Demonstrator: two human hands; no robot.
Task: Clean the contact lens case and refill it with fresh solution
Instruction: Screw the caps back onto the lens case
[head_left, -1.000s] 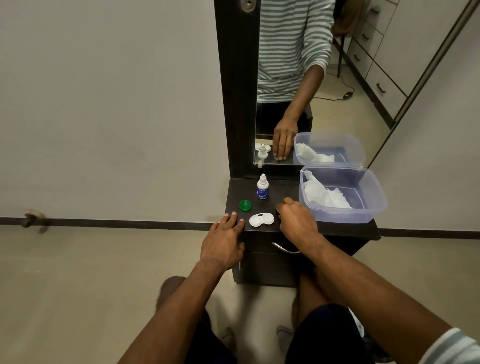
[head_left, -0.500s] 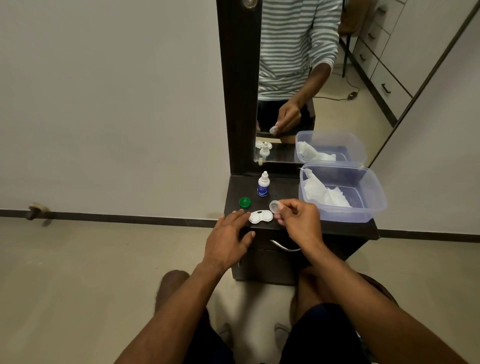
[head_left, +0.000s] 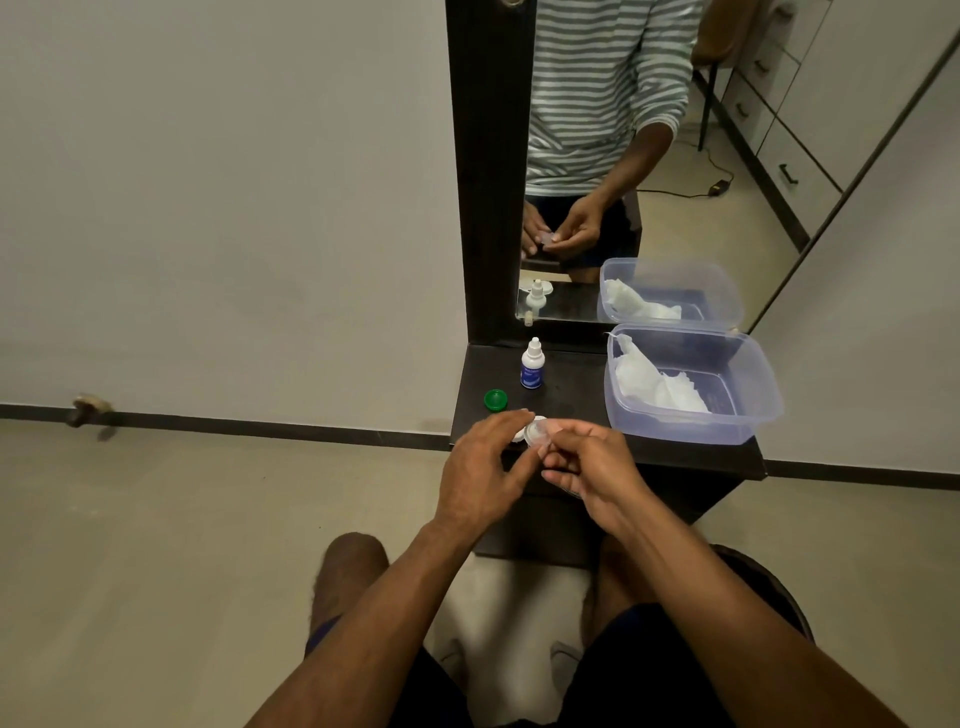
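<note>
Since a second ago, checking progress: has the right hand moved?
Yes. The right hand has lifted a clear cap off the dresser top, toward the person.

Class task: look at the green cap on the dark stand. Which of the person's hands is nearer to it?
Left. The left hand has its fingertips just in front of the green cap; the right hand sits farther to the right, holding a clear cap.

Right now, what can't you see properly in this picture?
- Contact lens case, head view: mostly hidden behind the left hand.
- Clear cap: the right hand pinches it; its inside is too blurry to make out.
- Solution bottle: label too small to read.
</note>
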